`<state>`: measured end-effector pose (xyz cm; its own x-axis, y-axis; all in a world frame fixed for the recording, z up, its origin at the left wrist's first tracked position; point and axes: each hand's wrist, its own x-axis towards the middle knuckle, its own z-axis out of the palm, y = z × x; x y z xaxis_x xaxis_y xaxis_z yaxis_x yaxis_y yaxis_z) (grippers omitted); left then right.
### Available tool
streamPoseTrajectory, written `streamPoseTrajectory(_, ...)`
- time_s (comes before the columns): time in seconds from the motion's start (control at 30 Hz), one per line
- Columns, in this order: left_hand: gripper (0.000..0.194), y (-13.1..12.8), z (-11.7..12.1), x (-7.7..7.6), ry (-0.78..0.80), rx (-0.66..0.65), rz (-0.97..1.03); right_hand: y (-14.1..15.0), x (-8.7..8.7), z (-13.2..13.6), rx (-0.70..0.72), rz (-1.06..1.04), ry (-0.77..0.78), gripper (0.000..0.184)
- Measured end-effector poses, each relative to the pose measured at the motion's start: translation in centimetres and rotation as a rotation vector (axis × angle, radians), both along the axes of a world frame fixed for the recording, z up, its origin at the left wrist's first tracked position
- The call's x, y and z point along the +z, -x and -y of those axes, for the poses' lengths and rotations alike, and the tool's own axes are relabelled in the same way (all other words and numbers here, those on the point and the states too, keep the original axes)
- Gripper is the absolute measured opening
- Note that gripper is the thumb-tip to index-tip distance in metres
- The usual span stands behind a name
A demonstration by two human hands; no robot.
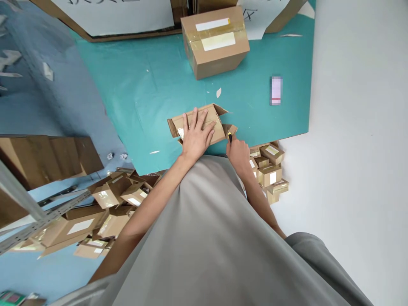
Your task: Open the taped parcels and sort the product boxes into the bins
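Observation:
A small brown cardboard box [216,131] lies on the green table [140,93] near its front edge. Its end flaps stick out on the left and right sides. My left hand [196,135] rests flat on top of the box with fingers spread. In my right hand [238,154], closed around its handle, is a black and yellow utility knife [230,137]. The knife's tip is at the flap on the right end of the box; whether it touches the cardboard I cannot tell.
A larger taped carton [216,59] with labels stands at the back of the table. A blurred pinkish object [276,90] lies to the right. Piled boxes [270,173] sit below the table's front edge, more boxes [110,191] at left beside a metal rack [47,223]. A white wall [360,106] borders the right.

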<state>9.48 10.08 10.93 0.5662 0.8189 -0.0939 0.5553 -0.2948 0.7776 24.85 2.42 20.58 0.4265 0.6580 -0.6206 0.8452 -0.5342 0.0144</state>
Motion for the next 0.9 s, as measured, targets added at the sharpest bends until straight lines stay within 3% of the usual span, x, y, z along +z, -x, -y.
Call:
streamPoseTrajectory(0.1,0.06,1.4,-0.3,0.1,-0.027,0.001,-0.014,-1.0,-0.3,1.1,-0.026,-0.04,-0.159,0.049)
streamPoseTrajectory(0.17,0.064,2.8,-0.2,0.1,-0.05,0.019,-0.044,-2.5,-1.8,1.5,-0.084,-0.026,-0.284,0.054)
streamPoseTrajectory(0.23,0.07,4.2,0.3,0.1,-0.065,0.079,-0.094,-4.5,-4.7,1.4,-0.156,0.006,-0.363,0.057)
streamPoseTrajectory(0.3,0.084,5.6,1.2,0.0,-0.076,0.205,-0.142,-6.6,-8.7,0.8,-0.213,0.031,-0.382,0.055)
streamPoseTrajectory(0.4,0.115,7.4,2.8,-0.5,-0.053,0.429,-0.141,-9.0,-14.6,0.0,-0.258,0.013,-0.309,0.053)
streamPoseTrajectory(0.5,0.122,9.6,4.2,-1.7,0.043,0.558,-0.072,-10.4,-18.5,-0.3,-0.297,-0.01,-0.218,0.052)
streamPoseTrajectory(0.6,0.115,12.4,4.9,-3.3,0.11,0.621,-0.005,-10.9,-20.0,-0.4,-0.275,-0.018,-0.217,0.054)
streamPoseTrajectory(0.7,0.116,15.4,5.1,-5.0,0.154,0.668,0.072,-9.9,-20.5,-1.2,-0.25,-0.151,-0.341,0.056)
streamPoseTrajectory(0.77,0.12,17.3,5.0,-5.9,0.215,0.689,0.134,-7.9,-20.8,-2.2,-0.331,-0.422,-0.338,0.057)
streamPoseTrajectory(0.9,0.132,20.6,4.8,-6.8,0.412,0.7,0.26,-2.7,-20.6,-3.6,-0.55,-1.031,-0.168,0.066)
